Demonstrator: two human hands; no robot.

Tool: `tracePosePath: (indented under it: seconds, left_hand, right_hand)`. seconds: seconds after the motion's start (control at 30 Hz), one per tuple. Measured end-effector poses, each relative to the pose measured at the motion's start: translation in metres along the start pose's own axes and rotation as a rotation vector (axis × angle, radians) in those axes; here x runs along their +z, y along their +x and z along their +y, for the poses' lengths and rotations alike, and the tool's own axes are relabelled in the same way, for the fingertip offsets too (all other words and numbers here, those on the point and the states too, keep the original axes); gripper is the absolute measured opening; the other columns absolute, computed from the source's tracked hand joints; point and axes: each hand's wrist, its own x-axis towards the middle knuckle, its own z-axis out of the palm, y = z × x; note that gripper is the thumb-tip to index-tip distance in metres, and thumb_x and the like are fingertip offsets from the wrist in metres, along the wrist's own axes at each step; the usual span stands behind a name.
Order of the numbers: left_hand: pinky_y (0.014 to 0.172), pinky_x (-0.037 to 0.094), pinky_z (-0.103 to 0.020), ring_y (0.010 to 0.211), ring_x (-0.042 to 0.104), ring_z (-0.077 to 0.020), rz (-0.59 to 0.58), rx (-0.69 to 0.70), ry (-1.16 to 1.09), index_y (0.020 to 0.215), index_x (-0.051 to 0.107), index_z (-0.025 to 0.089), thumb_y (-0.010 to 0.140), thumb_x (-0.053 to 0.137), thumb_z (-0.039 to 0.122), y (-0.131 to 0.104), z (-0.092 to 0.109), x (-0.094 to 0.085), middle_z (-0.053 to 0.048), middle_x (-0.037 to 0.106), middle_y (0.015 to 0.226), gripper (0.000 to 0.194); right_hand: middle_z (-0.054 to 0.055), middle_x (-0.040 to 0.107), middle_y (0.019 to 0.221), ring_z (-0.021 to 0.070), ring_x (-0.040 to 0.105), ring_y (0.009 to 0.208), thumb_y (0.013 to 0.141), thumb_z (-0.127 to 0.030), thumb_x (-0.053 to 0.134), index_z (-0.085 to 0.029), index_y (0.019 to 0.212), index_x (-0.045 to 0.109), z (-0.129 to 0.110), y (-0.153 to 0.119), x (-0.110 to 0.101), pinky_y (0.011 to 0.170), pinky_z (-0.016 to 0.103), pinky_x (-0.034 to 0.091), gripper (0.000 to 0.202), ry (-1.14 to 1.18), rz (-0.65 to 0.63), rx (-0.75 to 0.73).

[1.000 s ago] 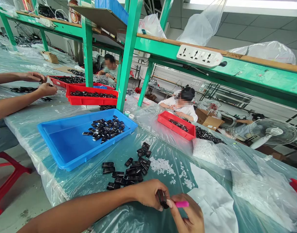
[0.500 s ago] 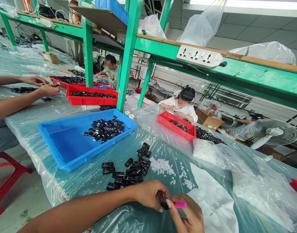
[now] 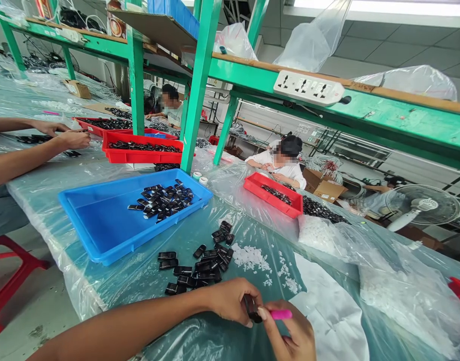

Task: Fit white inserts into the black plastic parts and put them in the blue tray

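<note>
Between thumb and fingers, my left hand (image 3: 235, 300) grips a small glossy black plastic piece (image 3: 252, 308). My right hand (image 3: 290, 328) is closed on a thin bright pink stick (image 3: 281, 314), with its thumb tip against the black piece's near end. The stick's working tip is hidden behind my fingers. Just beyond my left wrist, a loose pile of similar black pieces (image 3: 209, 265) lies on the plastic-covered table. Tiny white bits (image 3: 251, 257) are scattered past my hands. A white sheet (image 3: 329, 306) lies right of my right hand.
A blue tray (image 3: 98, 240) with black pieces stands beyond the pile. Red trays (image 3: 143, 155) sit farther back, another red tray (image 3: 273, 194) to the right. A green post (image 3: 201, 85) rises behind. Bags of white bits (image 3: 403, 301) lie right. A co-worker's hands (image 3: 64, 138) work at left.
My right hand and the pink stick have shifted very slightly, the stick showing a little farther right. My left hand stays in place. The co-worker's hands at left moved a little.
</note>
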Motion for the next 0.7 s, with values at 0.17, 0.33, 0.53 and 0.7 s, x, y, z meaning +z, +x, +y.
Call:
tracePosePath:
  seconds: [0.17,0.33,0.53,0.7]
  left_hand:
    - [0.059,0.044,-0.021,0.063,0.057,-0.0140,0.008,-0.009,-0.008,0.083,0.067,0.017,0.050,0.082,0.029,0.0000,-0.0010,0.0011,0.002,0.059,0.069,0.038]
    - [0.058,0.043,-0.021,0.063,0.055,-0.0138,-0.007,0.028,0.005,0.081,0.066,0.016,0.054,0.080,0.024,0.0008,-0.0009,0.0001,0.002,0.058,0.068,0.032]
    - [0.059,0.043,-0.021,0.063,0.054,-0.0133,0.017,0.025,0.001,0.082,0.065,0.016,0.055,0.076,0.018,0.0010,0.0013,0.0005,0.002,0.057,0.067,0.029]
    - [0.059,0.044,-0.022,0.063,0.056,-0.0141,0.013,0.011,-0.004,0.081,0.065,0.017,0.054,0.079,0.023,-0.0007,0.0065,0.0003,0.002,0.059,0.068,0.031]
  right_hand:
    - [-0.002,0.063,0.067,0.0121,0.059,0.057,0.082,-0.013,0.056,-0.023,0.081,0.055,0.0004,-0.0014,0.0003,0.054,0.022,0.044,0.010,0.057,0.045,-0.014]
    - [-0.002,0.065,0.070,0.0128,0.062,0.061,0.081,-0.012,0.058,-0.023,0.081,0.055,0.0017,-0.0002,0.0007,0.056,0.023,0.046,0.011,0.062,0.006,-0.005]
    - [0.001,0.064,0.070,0.0135,0.060,0.062,0.080,-0.008,0.057,-0.021,0.084,0.055,0.0038,-0.0010,-0.0030,0.057,0.025,0.047,0.014,0.010,-0.006,-0.100]
    - [0.001,0.064,0.069,0.0141,0.060,0.061,0.081,-0.009,0.056,-0.022,0.082,0.056,0.0018,-0.0017,-0.0019,0.056,0.025,0.046,0.013,0.045,0.021,-0.045]
